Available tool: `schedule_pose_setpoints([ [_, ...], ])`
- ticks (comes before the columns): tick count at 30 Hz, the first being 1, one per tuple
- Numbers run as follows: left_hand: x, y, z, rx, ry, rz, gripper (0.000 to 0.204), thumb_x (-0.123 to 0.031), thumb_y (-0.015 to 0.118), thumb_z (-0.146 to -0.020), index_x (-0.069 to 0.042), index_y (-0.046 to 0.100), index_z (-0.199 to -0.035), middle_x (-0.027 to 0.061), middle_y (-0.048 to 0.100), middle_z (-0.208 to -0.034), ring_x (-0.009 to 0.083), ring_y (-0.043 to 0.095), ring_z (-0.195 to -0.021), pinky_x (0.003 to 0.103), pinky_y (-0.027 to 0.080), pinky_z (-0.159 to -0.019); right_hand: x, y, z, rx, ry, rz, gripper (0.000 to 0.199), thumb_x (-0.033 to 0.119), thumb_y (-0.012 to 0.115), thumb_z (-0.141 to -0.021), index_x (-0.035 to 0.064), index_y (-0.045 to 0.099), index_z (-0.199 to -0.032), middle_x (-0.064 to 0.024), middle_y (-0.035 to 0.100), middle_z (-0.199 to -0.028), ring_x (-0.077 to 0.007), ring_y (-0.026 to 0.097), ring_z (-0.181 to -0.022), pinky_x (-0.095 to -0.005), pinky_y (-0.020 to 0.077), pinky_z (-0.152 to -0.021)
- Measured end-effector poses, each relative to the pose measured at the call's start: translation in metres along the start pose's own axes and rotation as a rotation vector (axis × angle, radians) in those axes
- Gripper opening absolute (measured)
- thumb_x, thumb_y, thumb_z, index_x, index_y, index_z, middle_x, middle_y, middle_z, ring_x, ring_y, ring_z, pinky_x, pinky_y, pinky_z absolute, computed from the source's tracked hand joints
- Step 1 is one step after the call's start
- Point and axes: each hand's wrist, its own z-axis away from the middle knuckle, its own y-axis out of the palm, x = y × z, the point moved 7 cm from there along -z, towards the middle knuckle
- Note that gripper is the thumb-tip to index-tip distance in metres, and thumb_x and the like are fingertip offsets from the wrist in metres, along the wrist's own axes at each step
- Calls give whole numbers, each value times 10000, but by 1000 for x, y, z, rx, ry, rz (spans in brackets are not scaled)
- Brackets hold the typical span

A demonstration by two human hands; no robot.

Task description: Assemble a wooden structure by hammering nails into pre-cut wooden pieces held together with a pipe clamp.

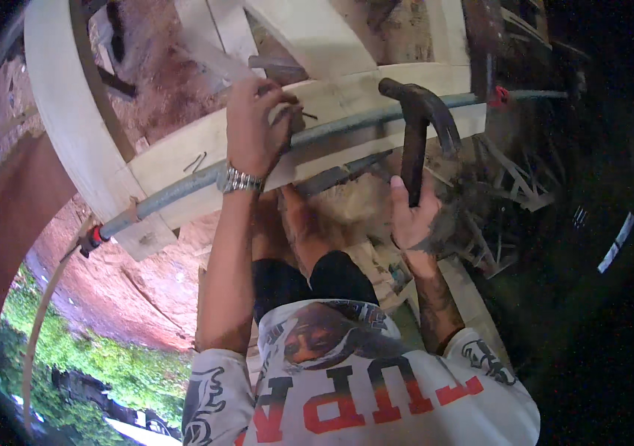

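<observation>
My left hand (257, 126), with a metal watch on its wrist, presses against a pale wooden plank (347, 97), its fingers pinched on a small dark nail (303, 116). A grey pipe (176, 192) runs slantwise along the plank, passing just under that hand. To the right, my right hand (413, 219) grips the lower handle of a dark claw hammer (415, 141). The hammer stands upright, and its head (417, 93) is level with the plank and to the right of the nail.
A bent nail (196, 162) sticks out of the plank to the left. Red fittings (500, 97) (95, 238) sit at the pipe's ends. A curved wooden board (64, 111) rises at left, a metal lattice (514, 186) lies at right, red earth (146, 290) and green plants (72, 357) lie below.
</observation>
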Motion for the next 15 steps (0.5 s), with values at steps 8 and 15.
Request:
schedule_pose_setpoints([
  [8, -24, 16, 1, 194, 178, -255, 228, -136, 733, -683, -80, 617, -870, 114, 560, -1063, 339, 513, -991, 443, 431, -822, 11, -9, -55, 421, 532, -668, 287, 311, 504, -978, 83, 488, -1152, -25, 495, -620, -106, 432, -390, -254, 372, -354],
  [15, -19, 19, -4, 124, 84, -150, 177, -54, 592, -777, -36, 554, -949, 135, 557, -1067, 344, 506, -1019, 454, 401, -879, -4, -2, -138, 660, 590, -696, 243, 341, 516, -970, 140, 472, -1098, 5, 444, -597, -105, 408, -387, -267, 371, -340],
])
